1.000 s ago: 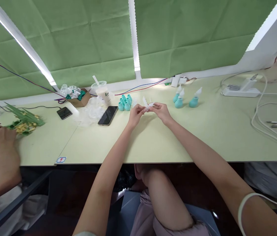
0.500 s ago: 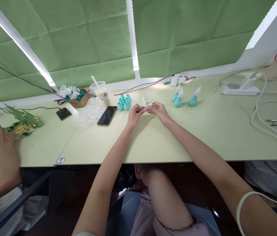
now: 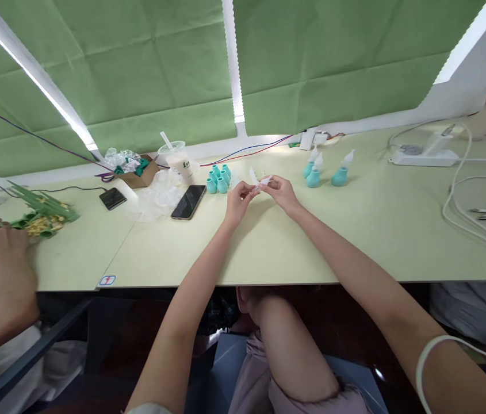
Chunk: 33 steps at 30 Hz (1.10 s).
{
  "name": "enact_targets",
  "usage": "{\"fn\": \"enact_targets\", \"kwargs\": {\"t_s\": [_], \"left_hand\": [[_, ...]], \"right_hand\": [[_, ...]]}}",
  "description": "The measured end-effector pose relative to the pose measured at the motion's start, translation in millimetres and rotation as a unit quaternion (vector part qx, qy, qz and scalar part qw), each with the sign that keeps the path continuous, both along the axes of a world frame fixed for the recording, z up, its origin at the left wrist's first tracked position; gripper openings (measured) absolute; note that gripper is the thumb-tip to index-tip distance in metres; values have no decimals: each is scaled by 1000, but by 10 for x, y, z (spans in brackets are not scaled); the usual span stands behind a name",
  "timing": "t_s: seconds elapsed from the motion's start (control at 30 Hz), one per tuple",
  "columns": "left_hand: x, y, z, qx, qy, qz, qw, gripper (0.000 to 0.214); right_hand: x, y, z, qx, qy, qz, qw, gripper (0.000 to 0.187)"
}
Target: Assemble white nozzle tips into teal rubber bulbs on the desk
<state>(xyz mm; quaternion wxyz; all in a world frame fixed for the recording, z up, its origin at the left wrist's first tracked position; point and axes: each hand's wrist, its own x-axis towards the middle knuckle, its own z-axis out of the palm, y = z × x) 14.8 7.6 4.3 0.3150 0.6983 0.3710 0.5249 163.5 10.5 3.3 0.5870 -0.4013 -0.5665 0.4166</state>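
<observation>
Both my hands meet above the table in the middle of the view. The fingers of my right hand (image 3: 284, 196) are pinched on a small white flame-shaped piece (image 3: 265, 180), tilted toward the left. My left hand (image 3: 238, 203) is closed in a pinch right against it; what its fingertips grip is too small to name. Just behind, another white pointed piece (image 3: 252, 175) stands up. To the left is a cluster of several turquoise vase-shaped bases (image 3: 218, 179). On the right, turquoise bases (image 3: 339, 176) carry white flame-shaped tops (image 3: 348, 157).
A phone (image 3: 188, 202), crumpled clear plastic (image 3: 156, 198), a drink cup (image 3: 177, 160) and a cardboard box (image 3: 141, 178) lie to the left. Farther left, a co-worker's hand (image 3: 5, 238) is beside green stems (image 3: 38, 207). A power strip (image 3: 424, 156) and white cables (image 3: 456, 190) are at right.
My fingers have shifted slightly around the white piece, and more of it shows at my right fingertips. The bases on the table stay where they were.
</observation>
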Motion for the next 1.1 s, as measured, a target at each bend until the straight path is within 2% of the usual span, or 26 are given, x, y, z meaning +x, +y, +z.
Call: {"fn": "enact_targets", "kwargs": {"t_s": [0.13,0.27,0.33,0.4,0.53,0.73,0.83,0.93,1.0,1.1], "left_hand": [[-27,-7,-33,66,125,72,987,18],[-98,10,-48,108,236,86,962,20],[-167,39,-52,114,255,102,955,30],[-248,76,-57,112,255,148,949,37],[-366,136,-84,81,258,230,935,37],[-400,185,-156,74,304,209,927,22],[-421,241,-207,61,289,158,942,15],[-425,293,-245,21,250,93,963,18],[-407,301,-244,11,236,83,968,23],[-378,258,-199,28,263,92,960,39]], "right_hand": [[-3,18,-47,-50,-31,11,998,44],[26,20,-37,-86,-58,-11,995,40],[63,25,-21,-91,-38,-27,995,39],[105,31,-8,-92,-12,-44,995,38],[152,34,6,-85,6,-52,995,38],[117,23,15,-69,18,-25,997,39],[102,25,21,-60,22,-15,998,40],[98,25,23,-53,17,-7,998,41],[99,24,22,-51,11,-3,999,41],[101,29,14,-49,7,2,999,41]]}}
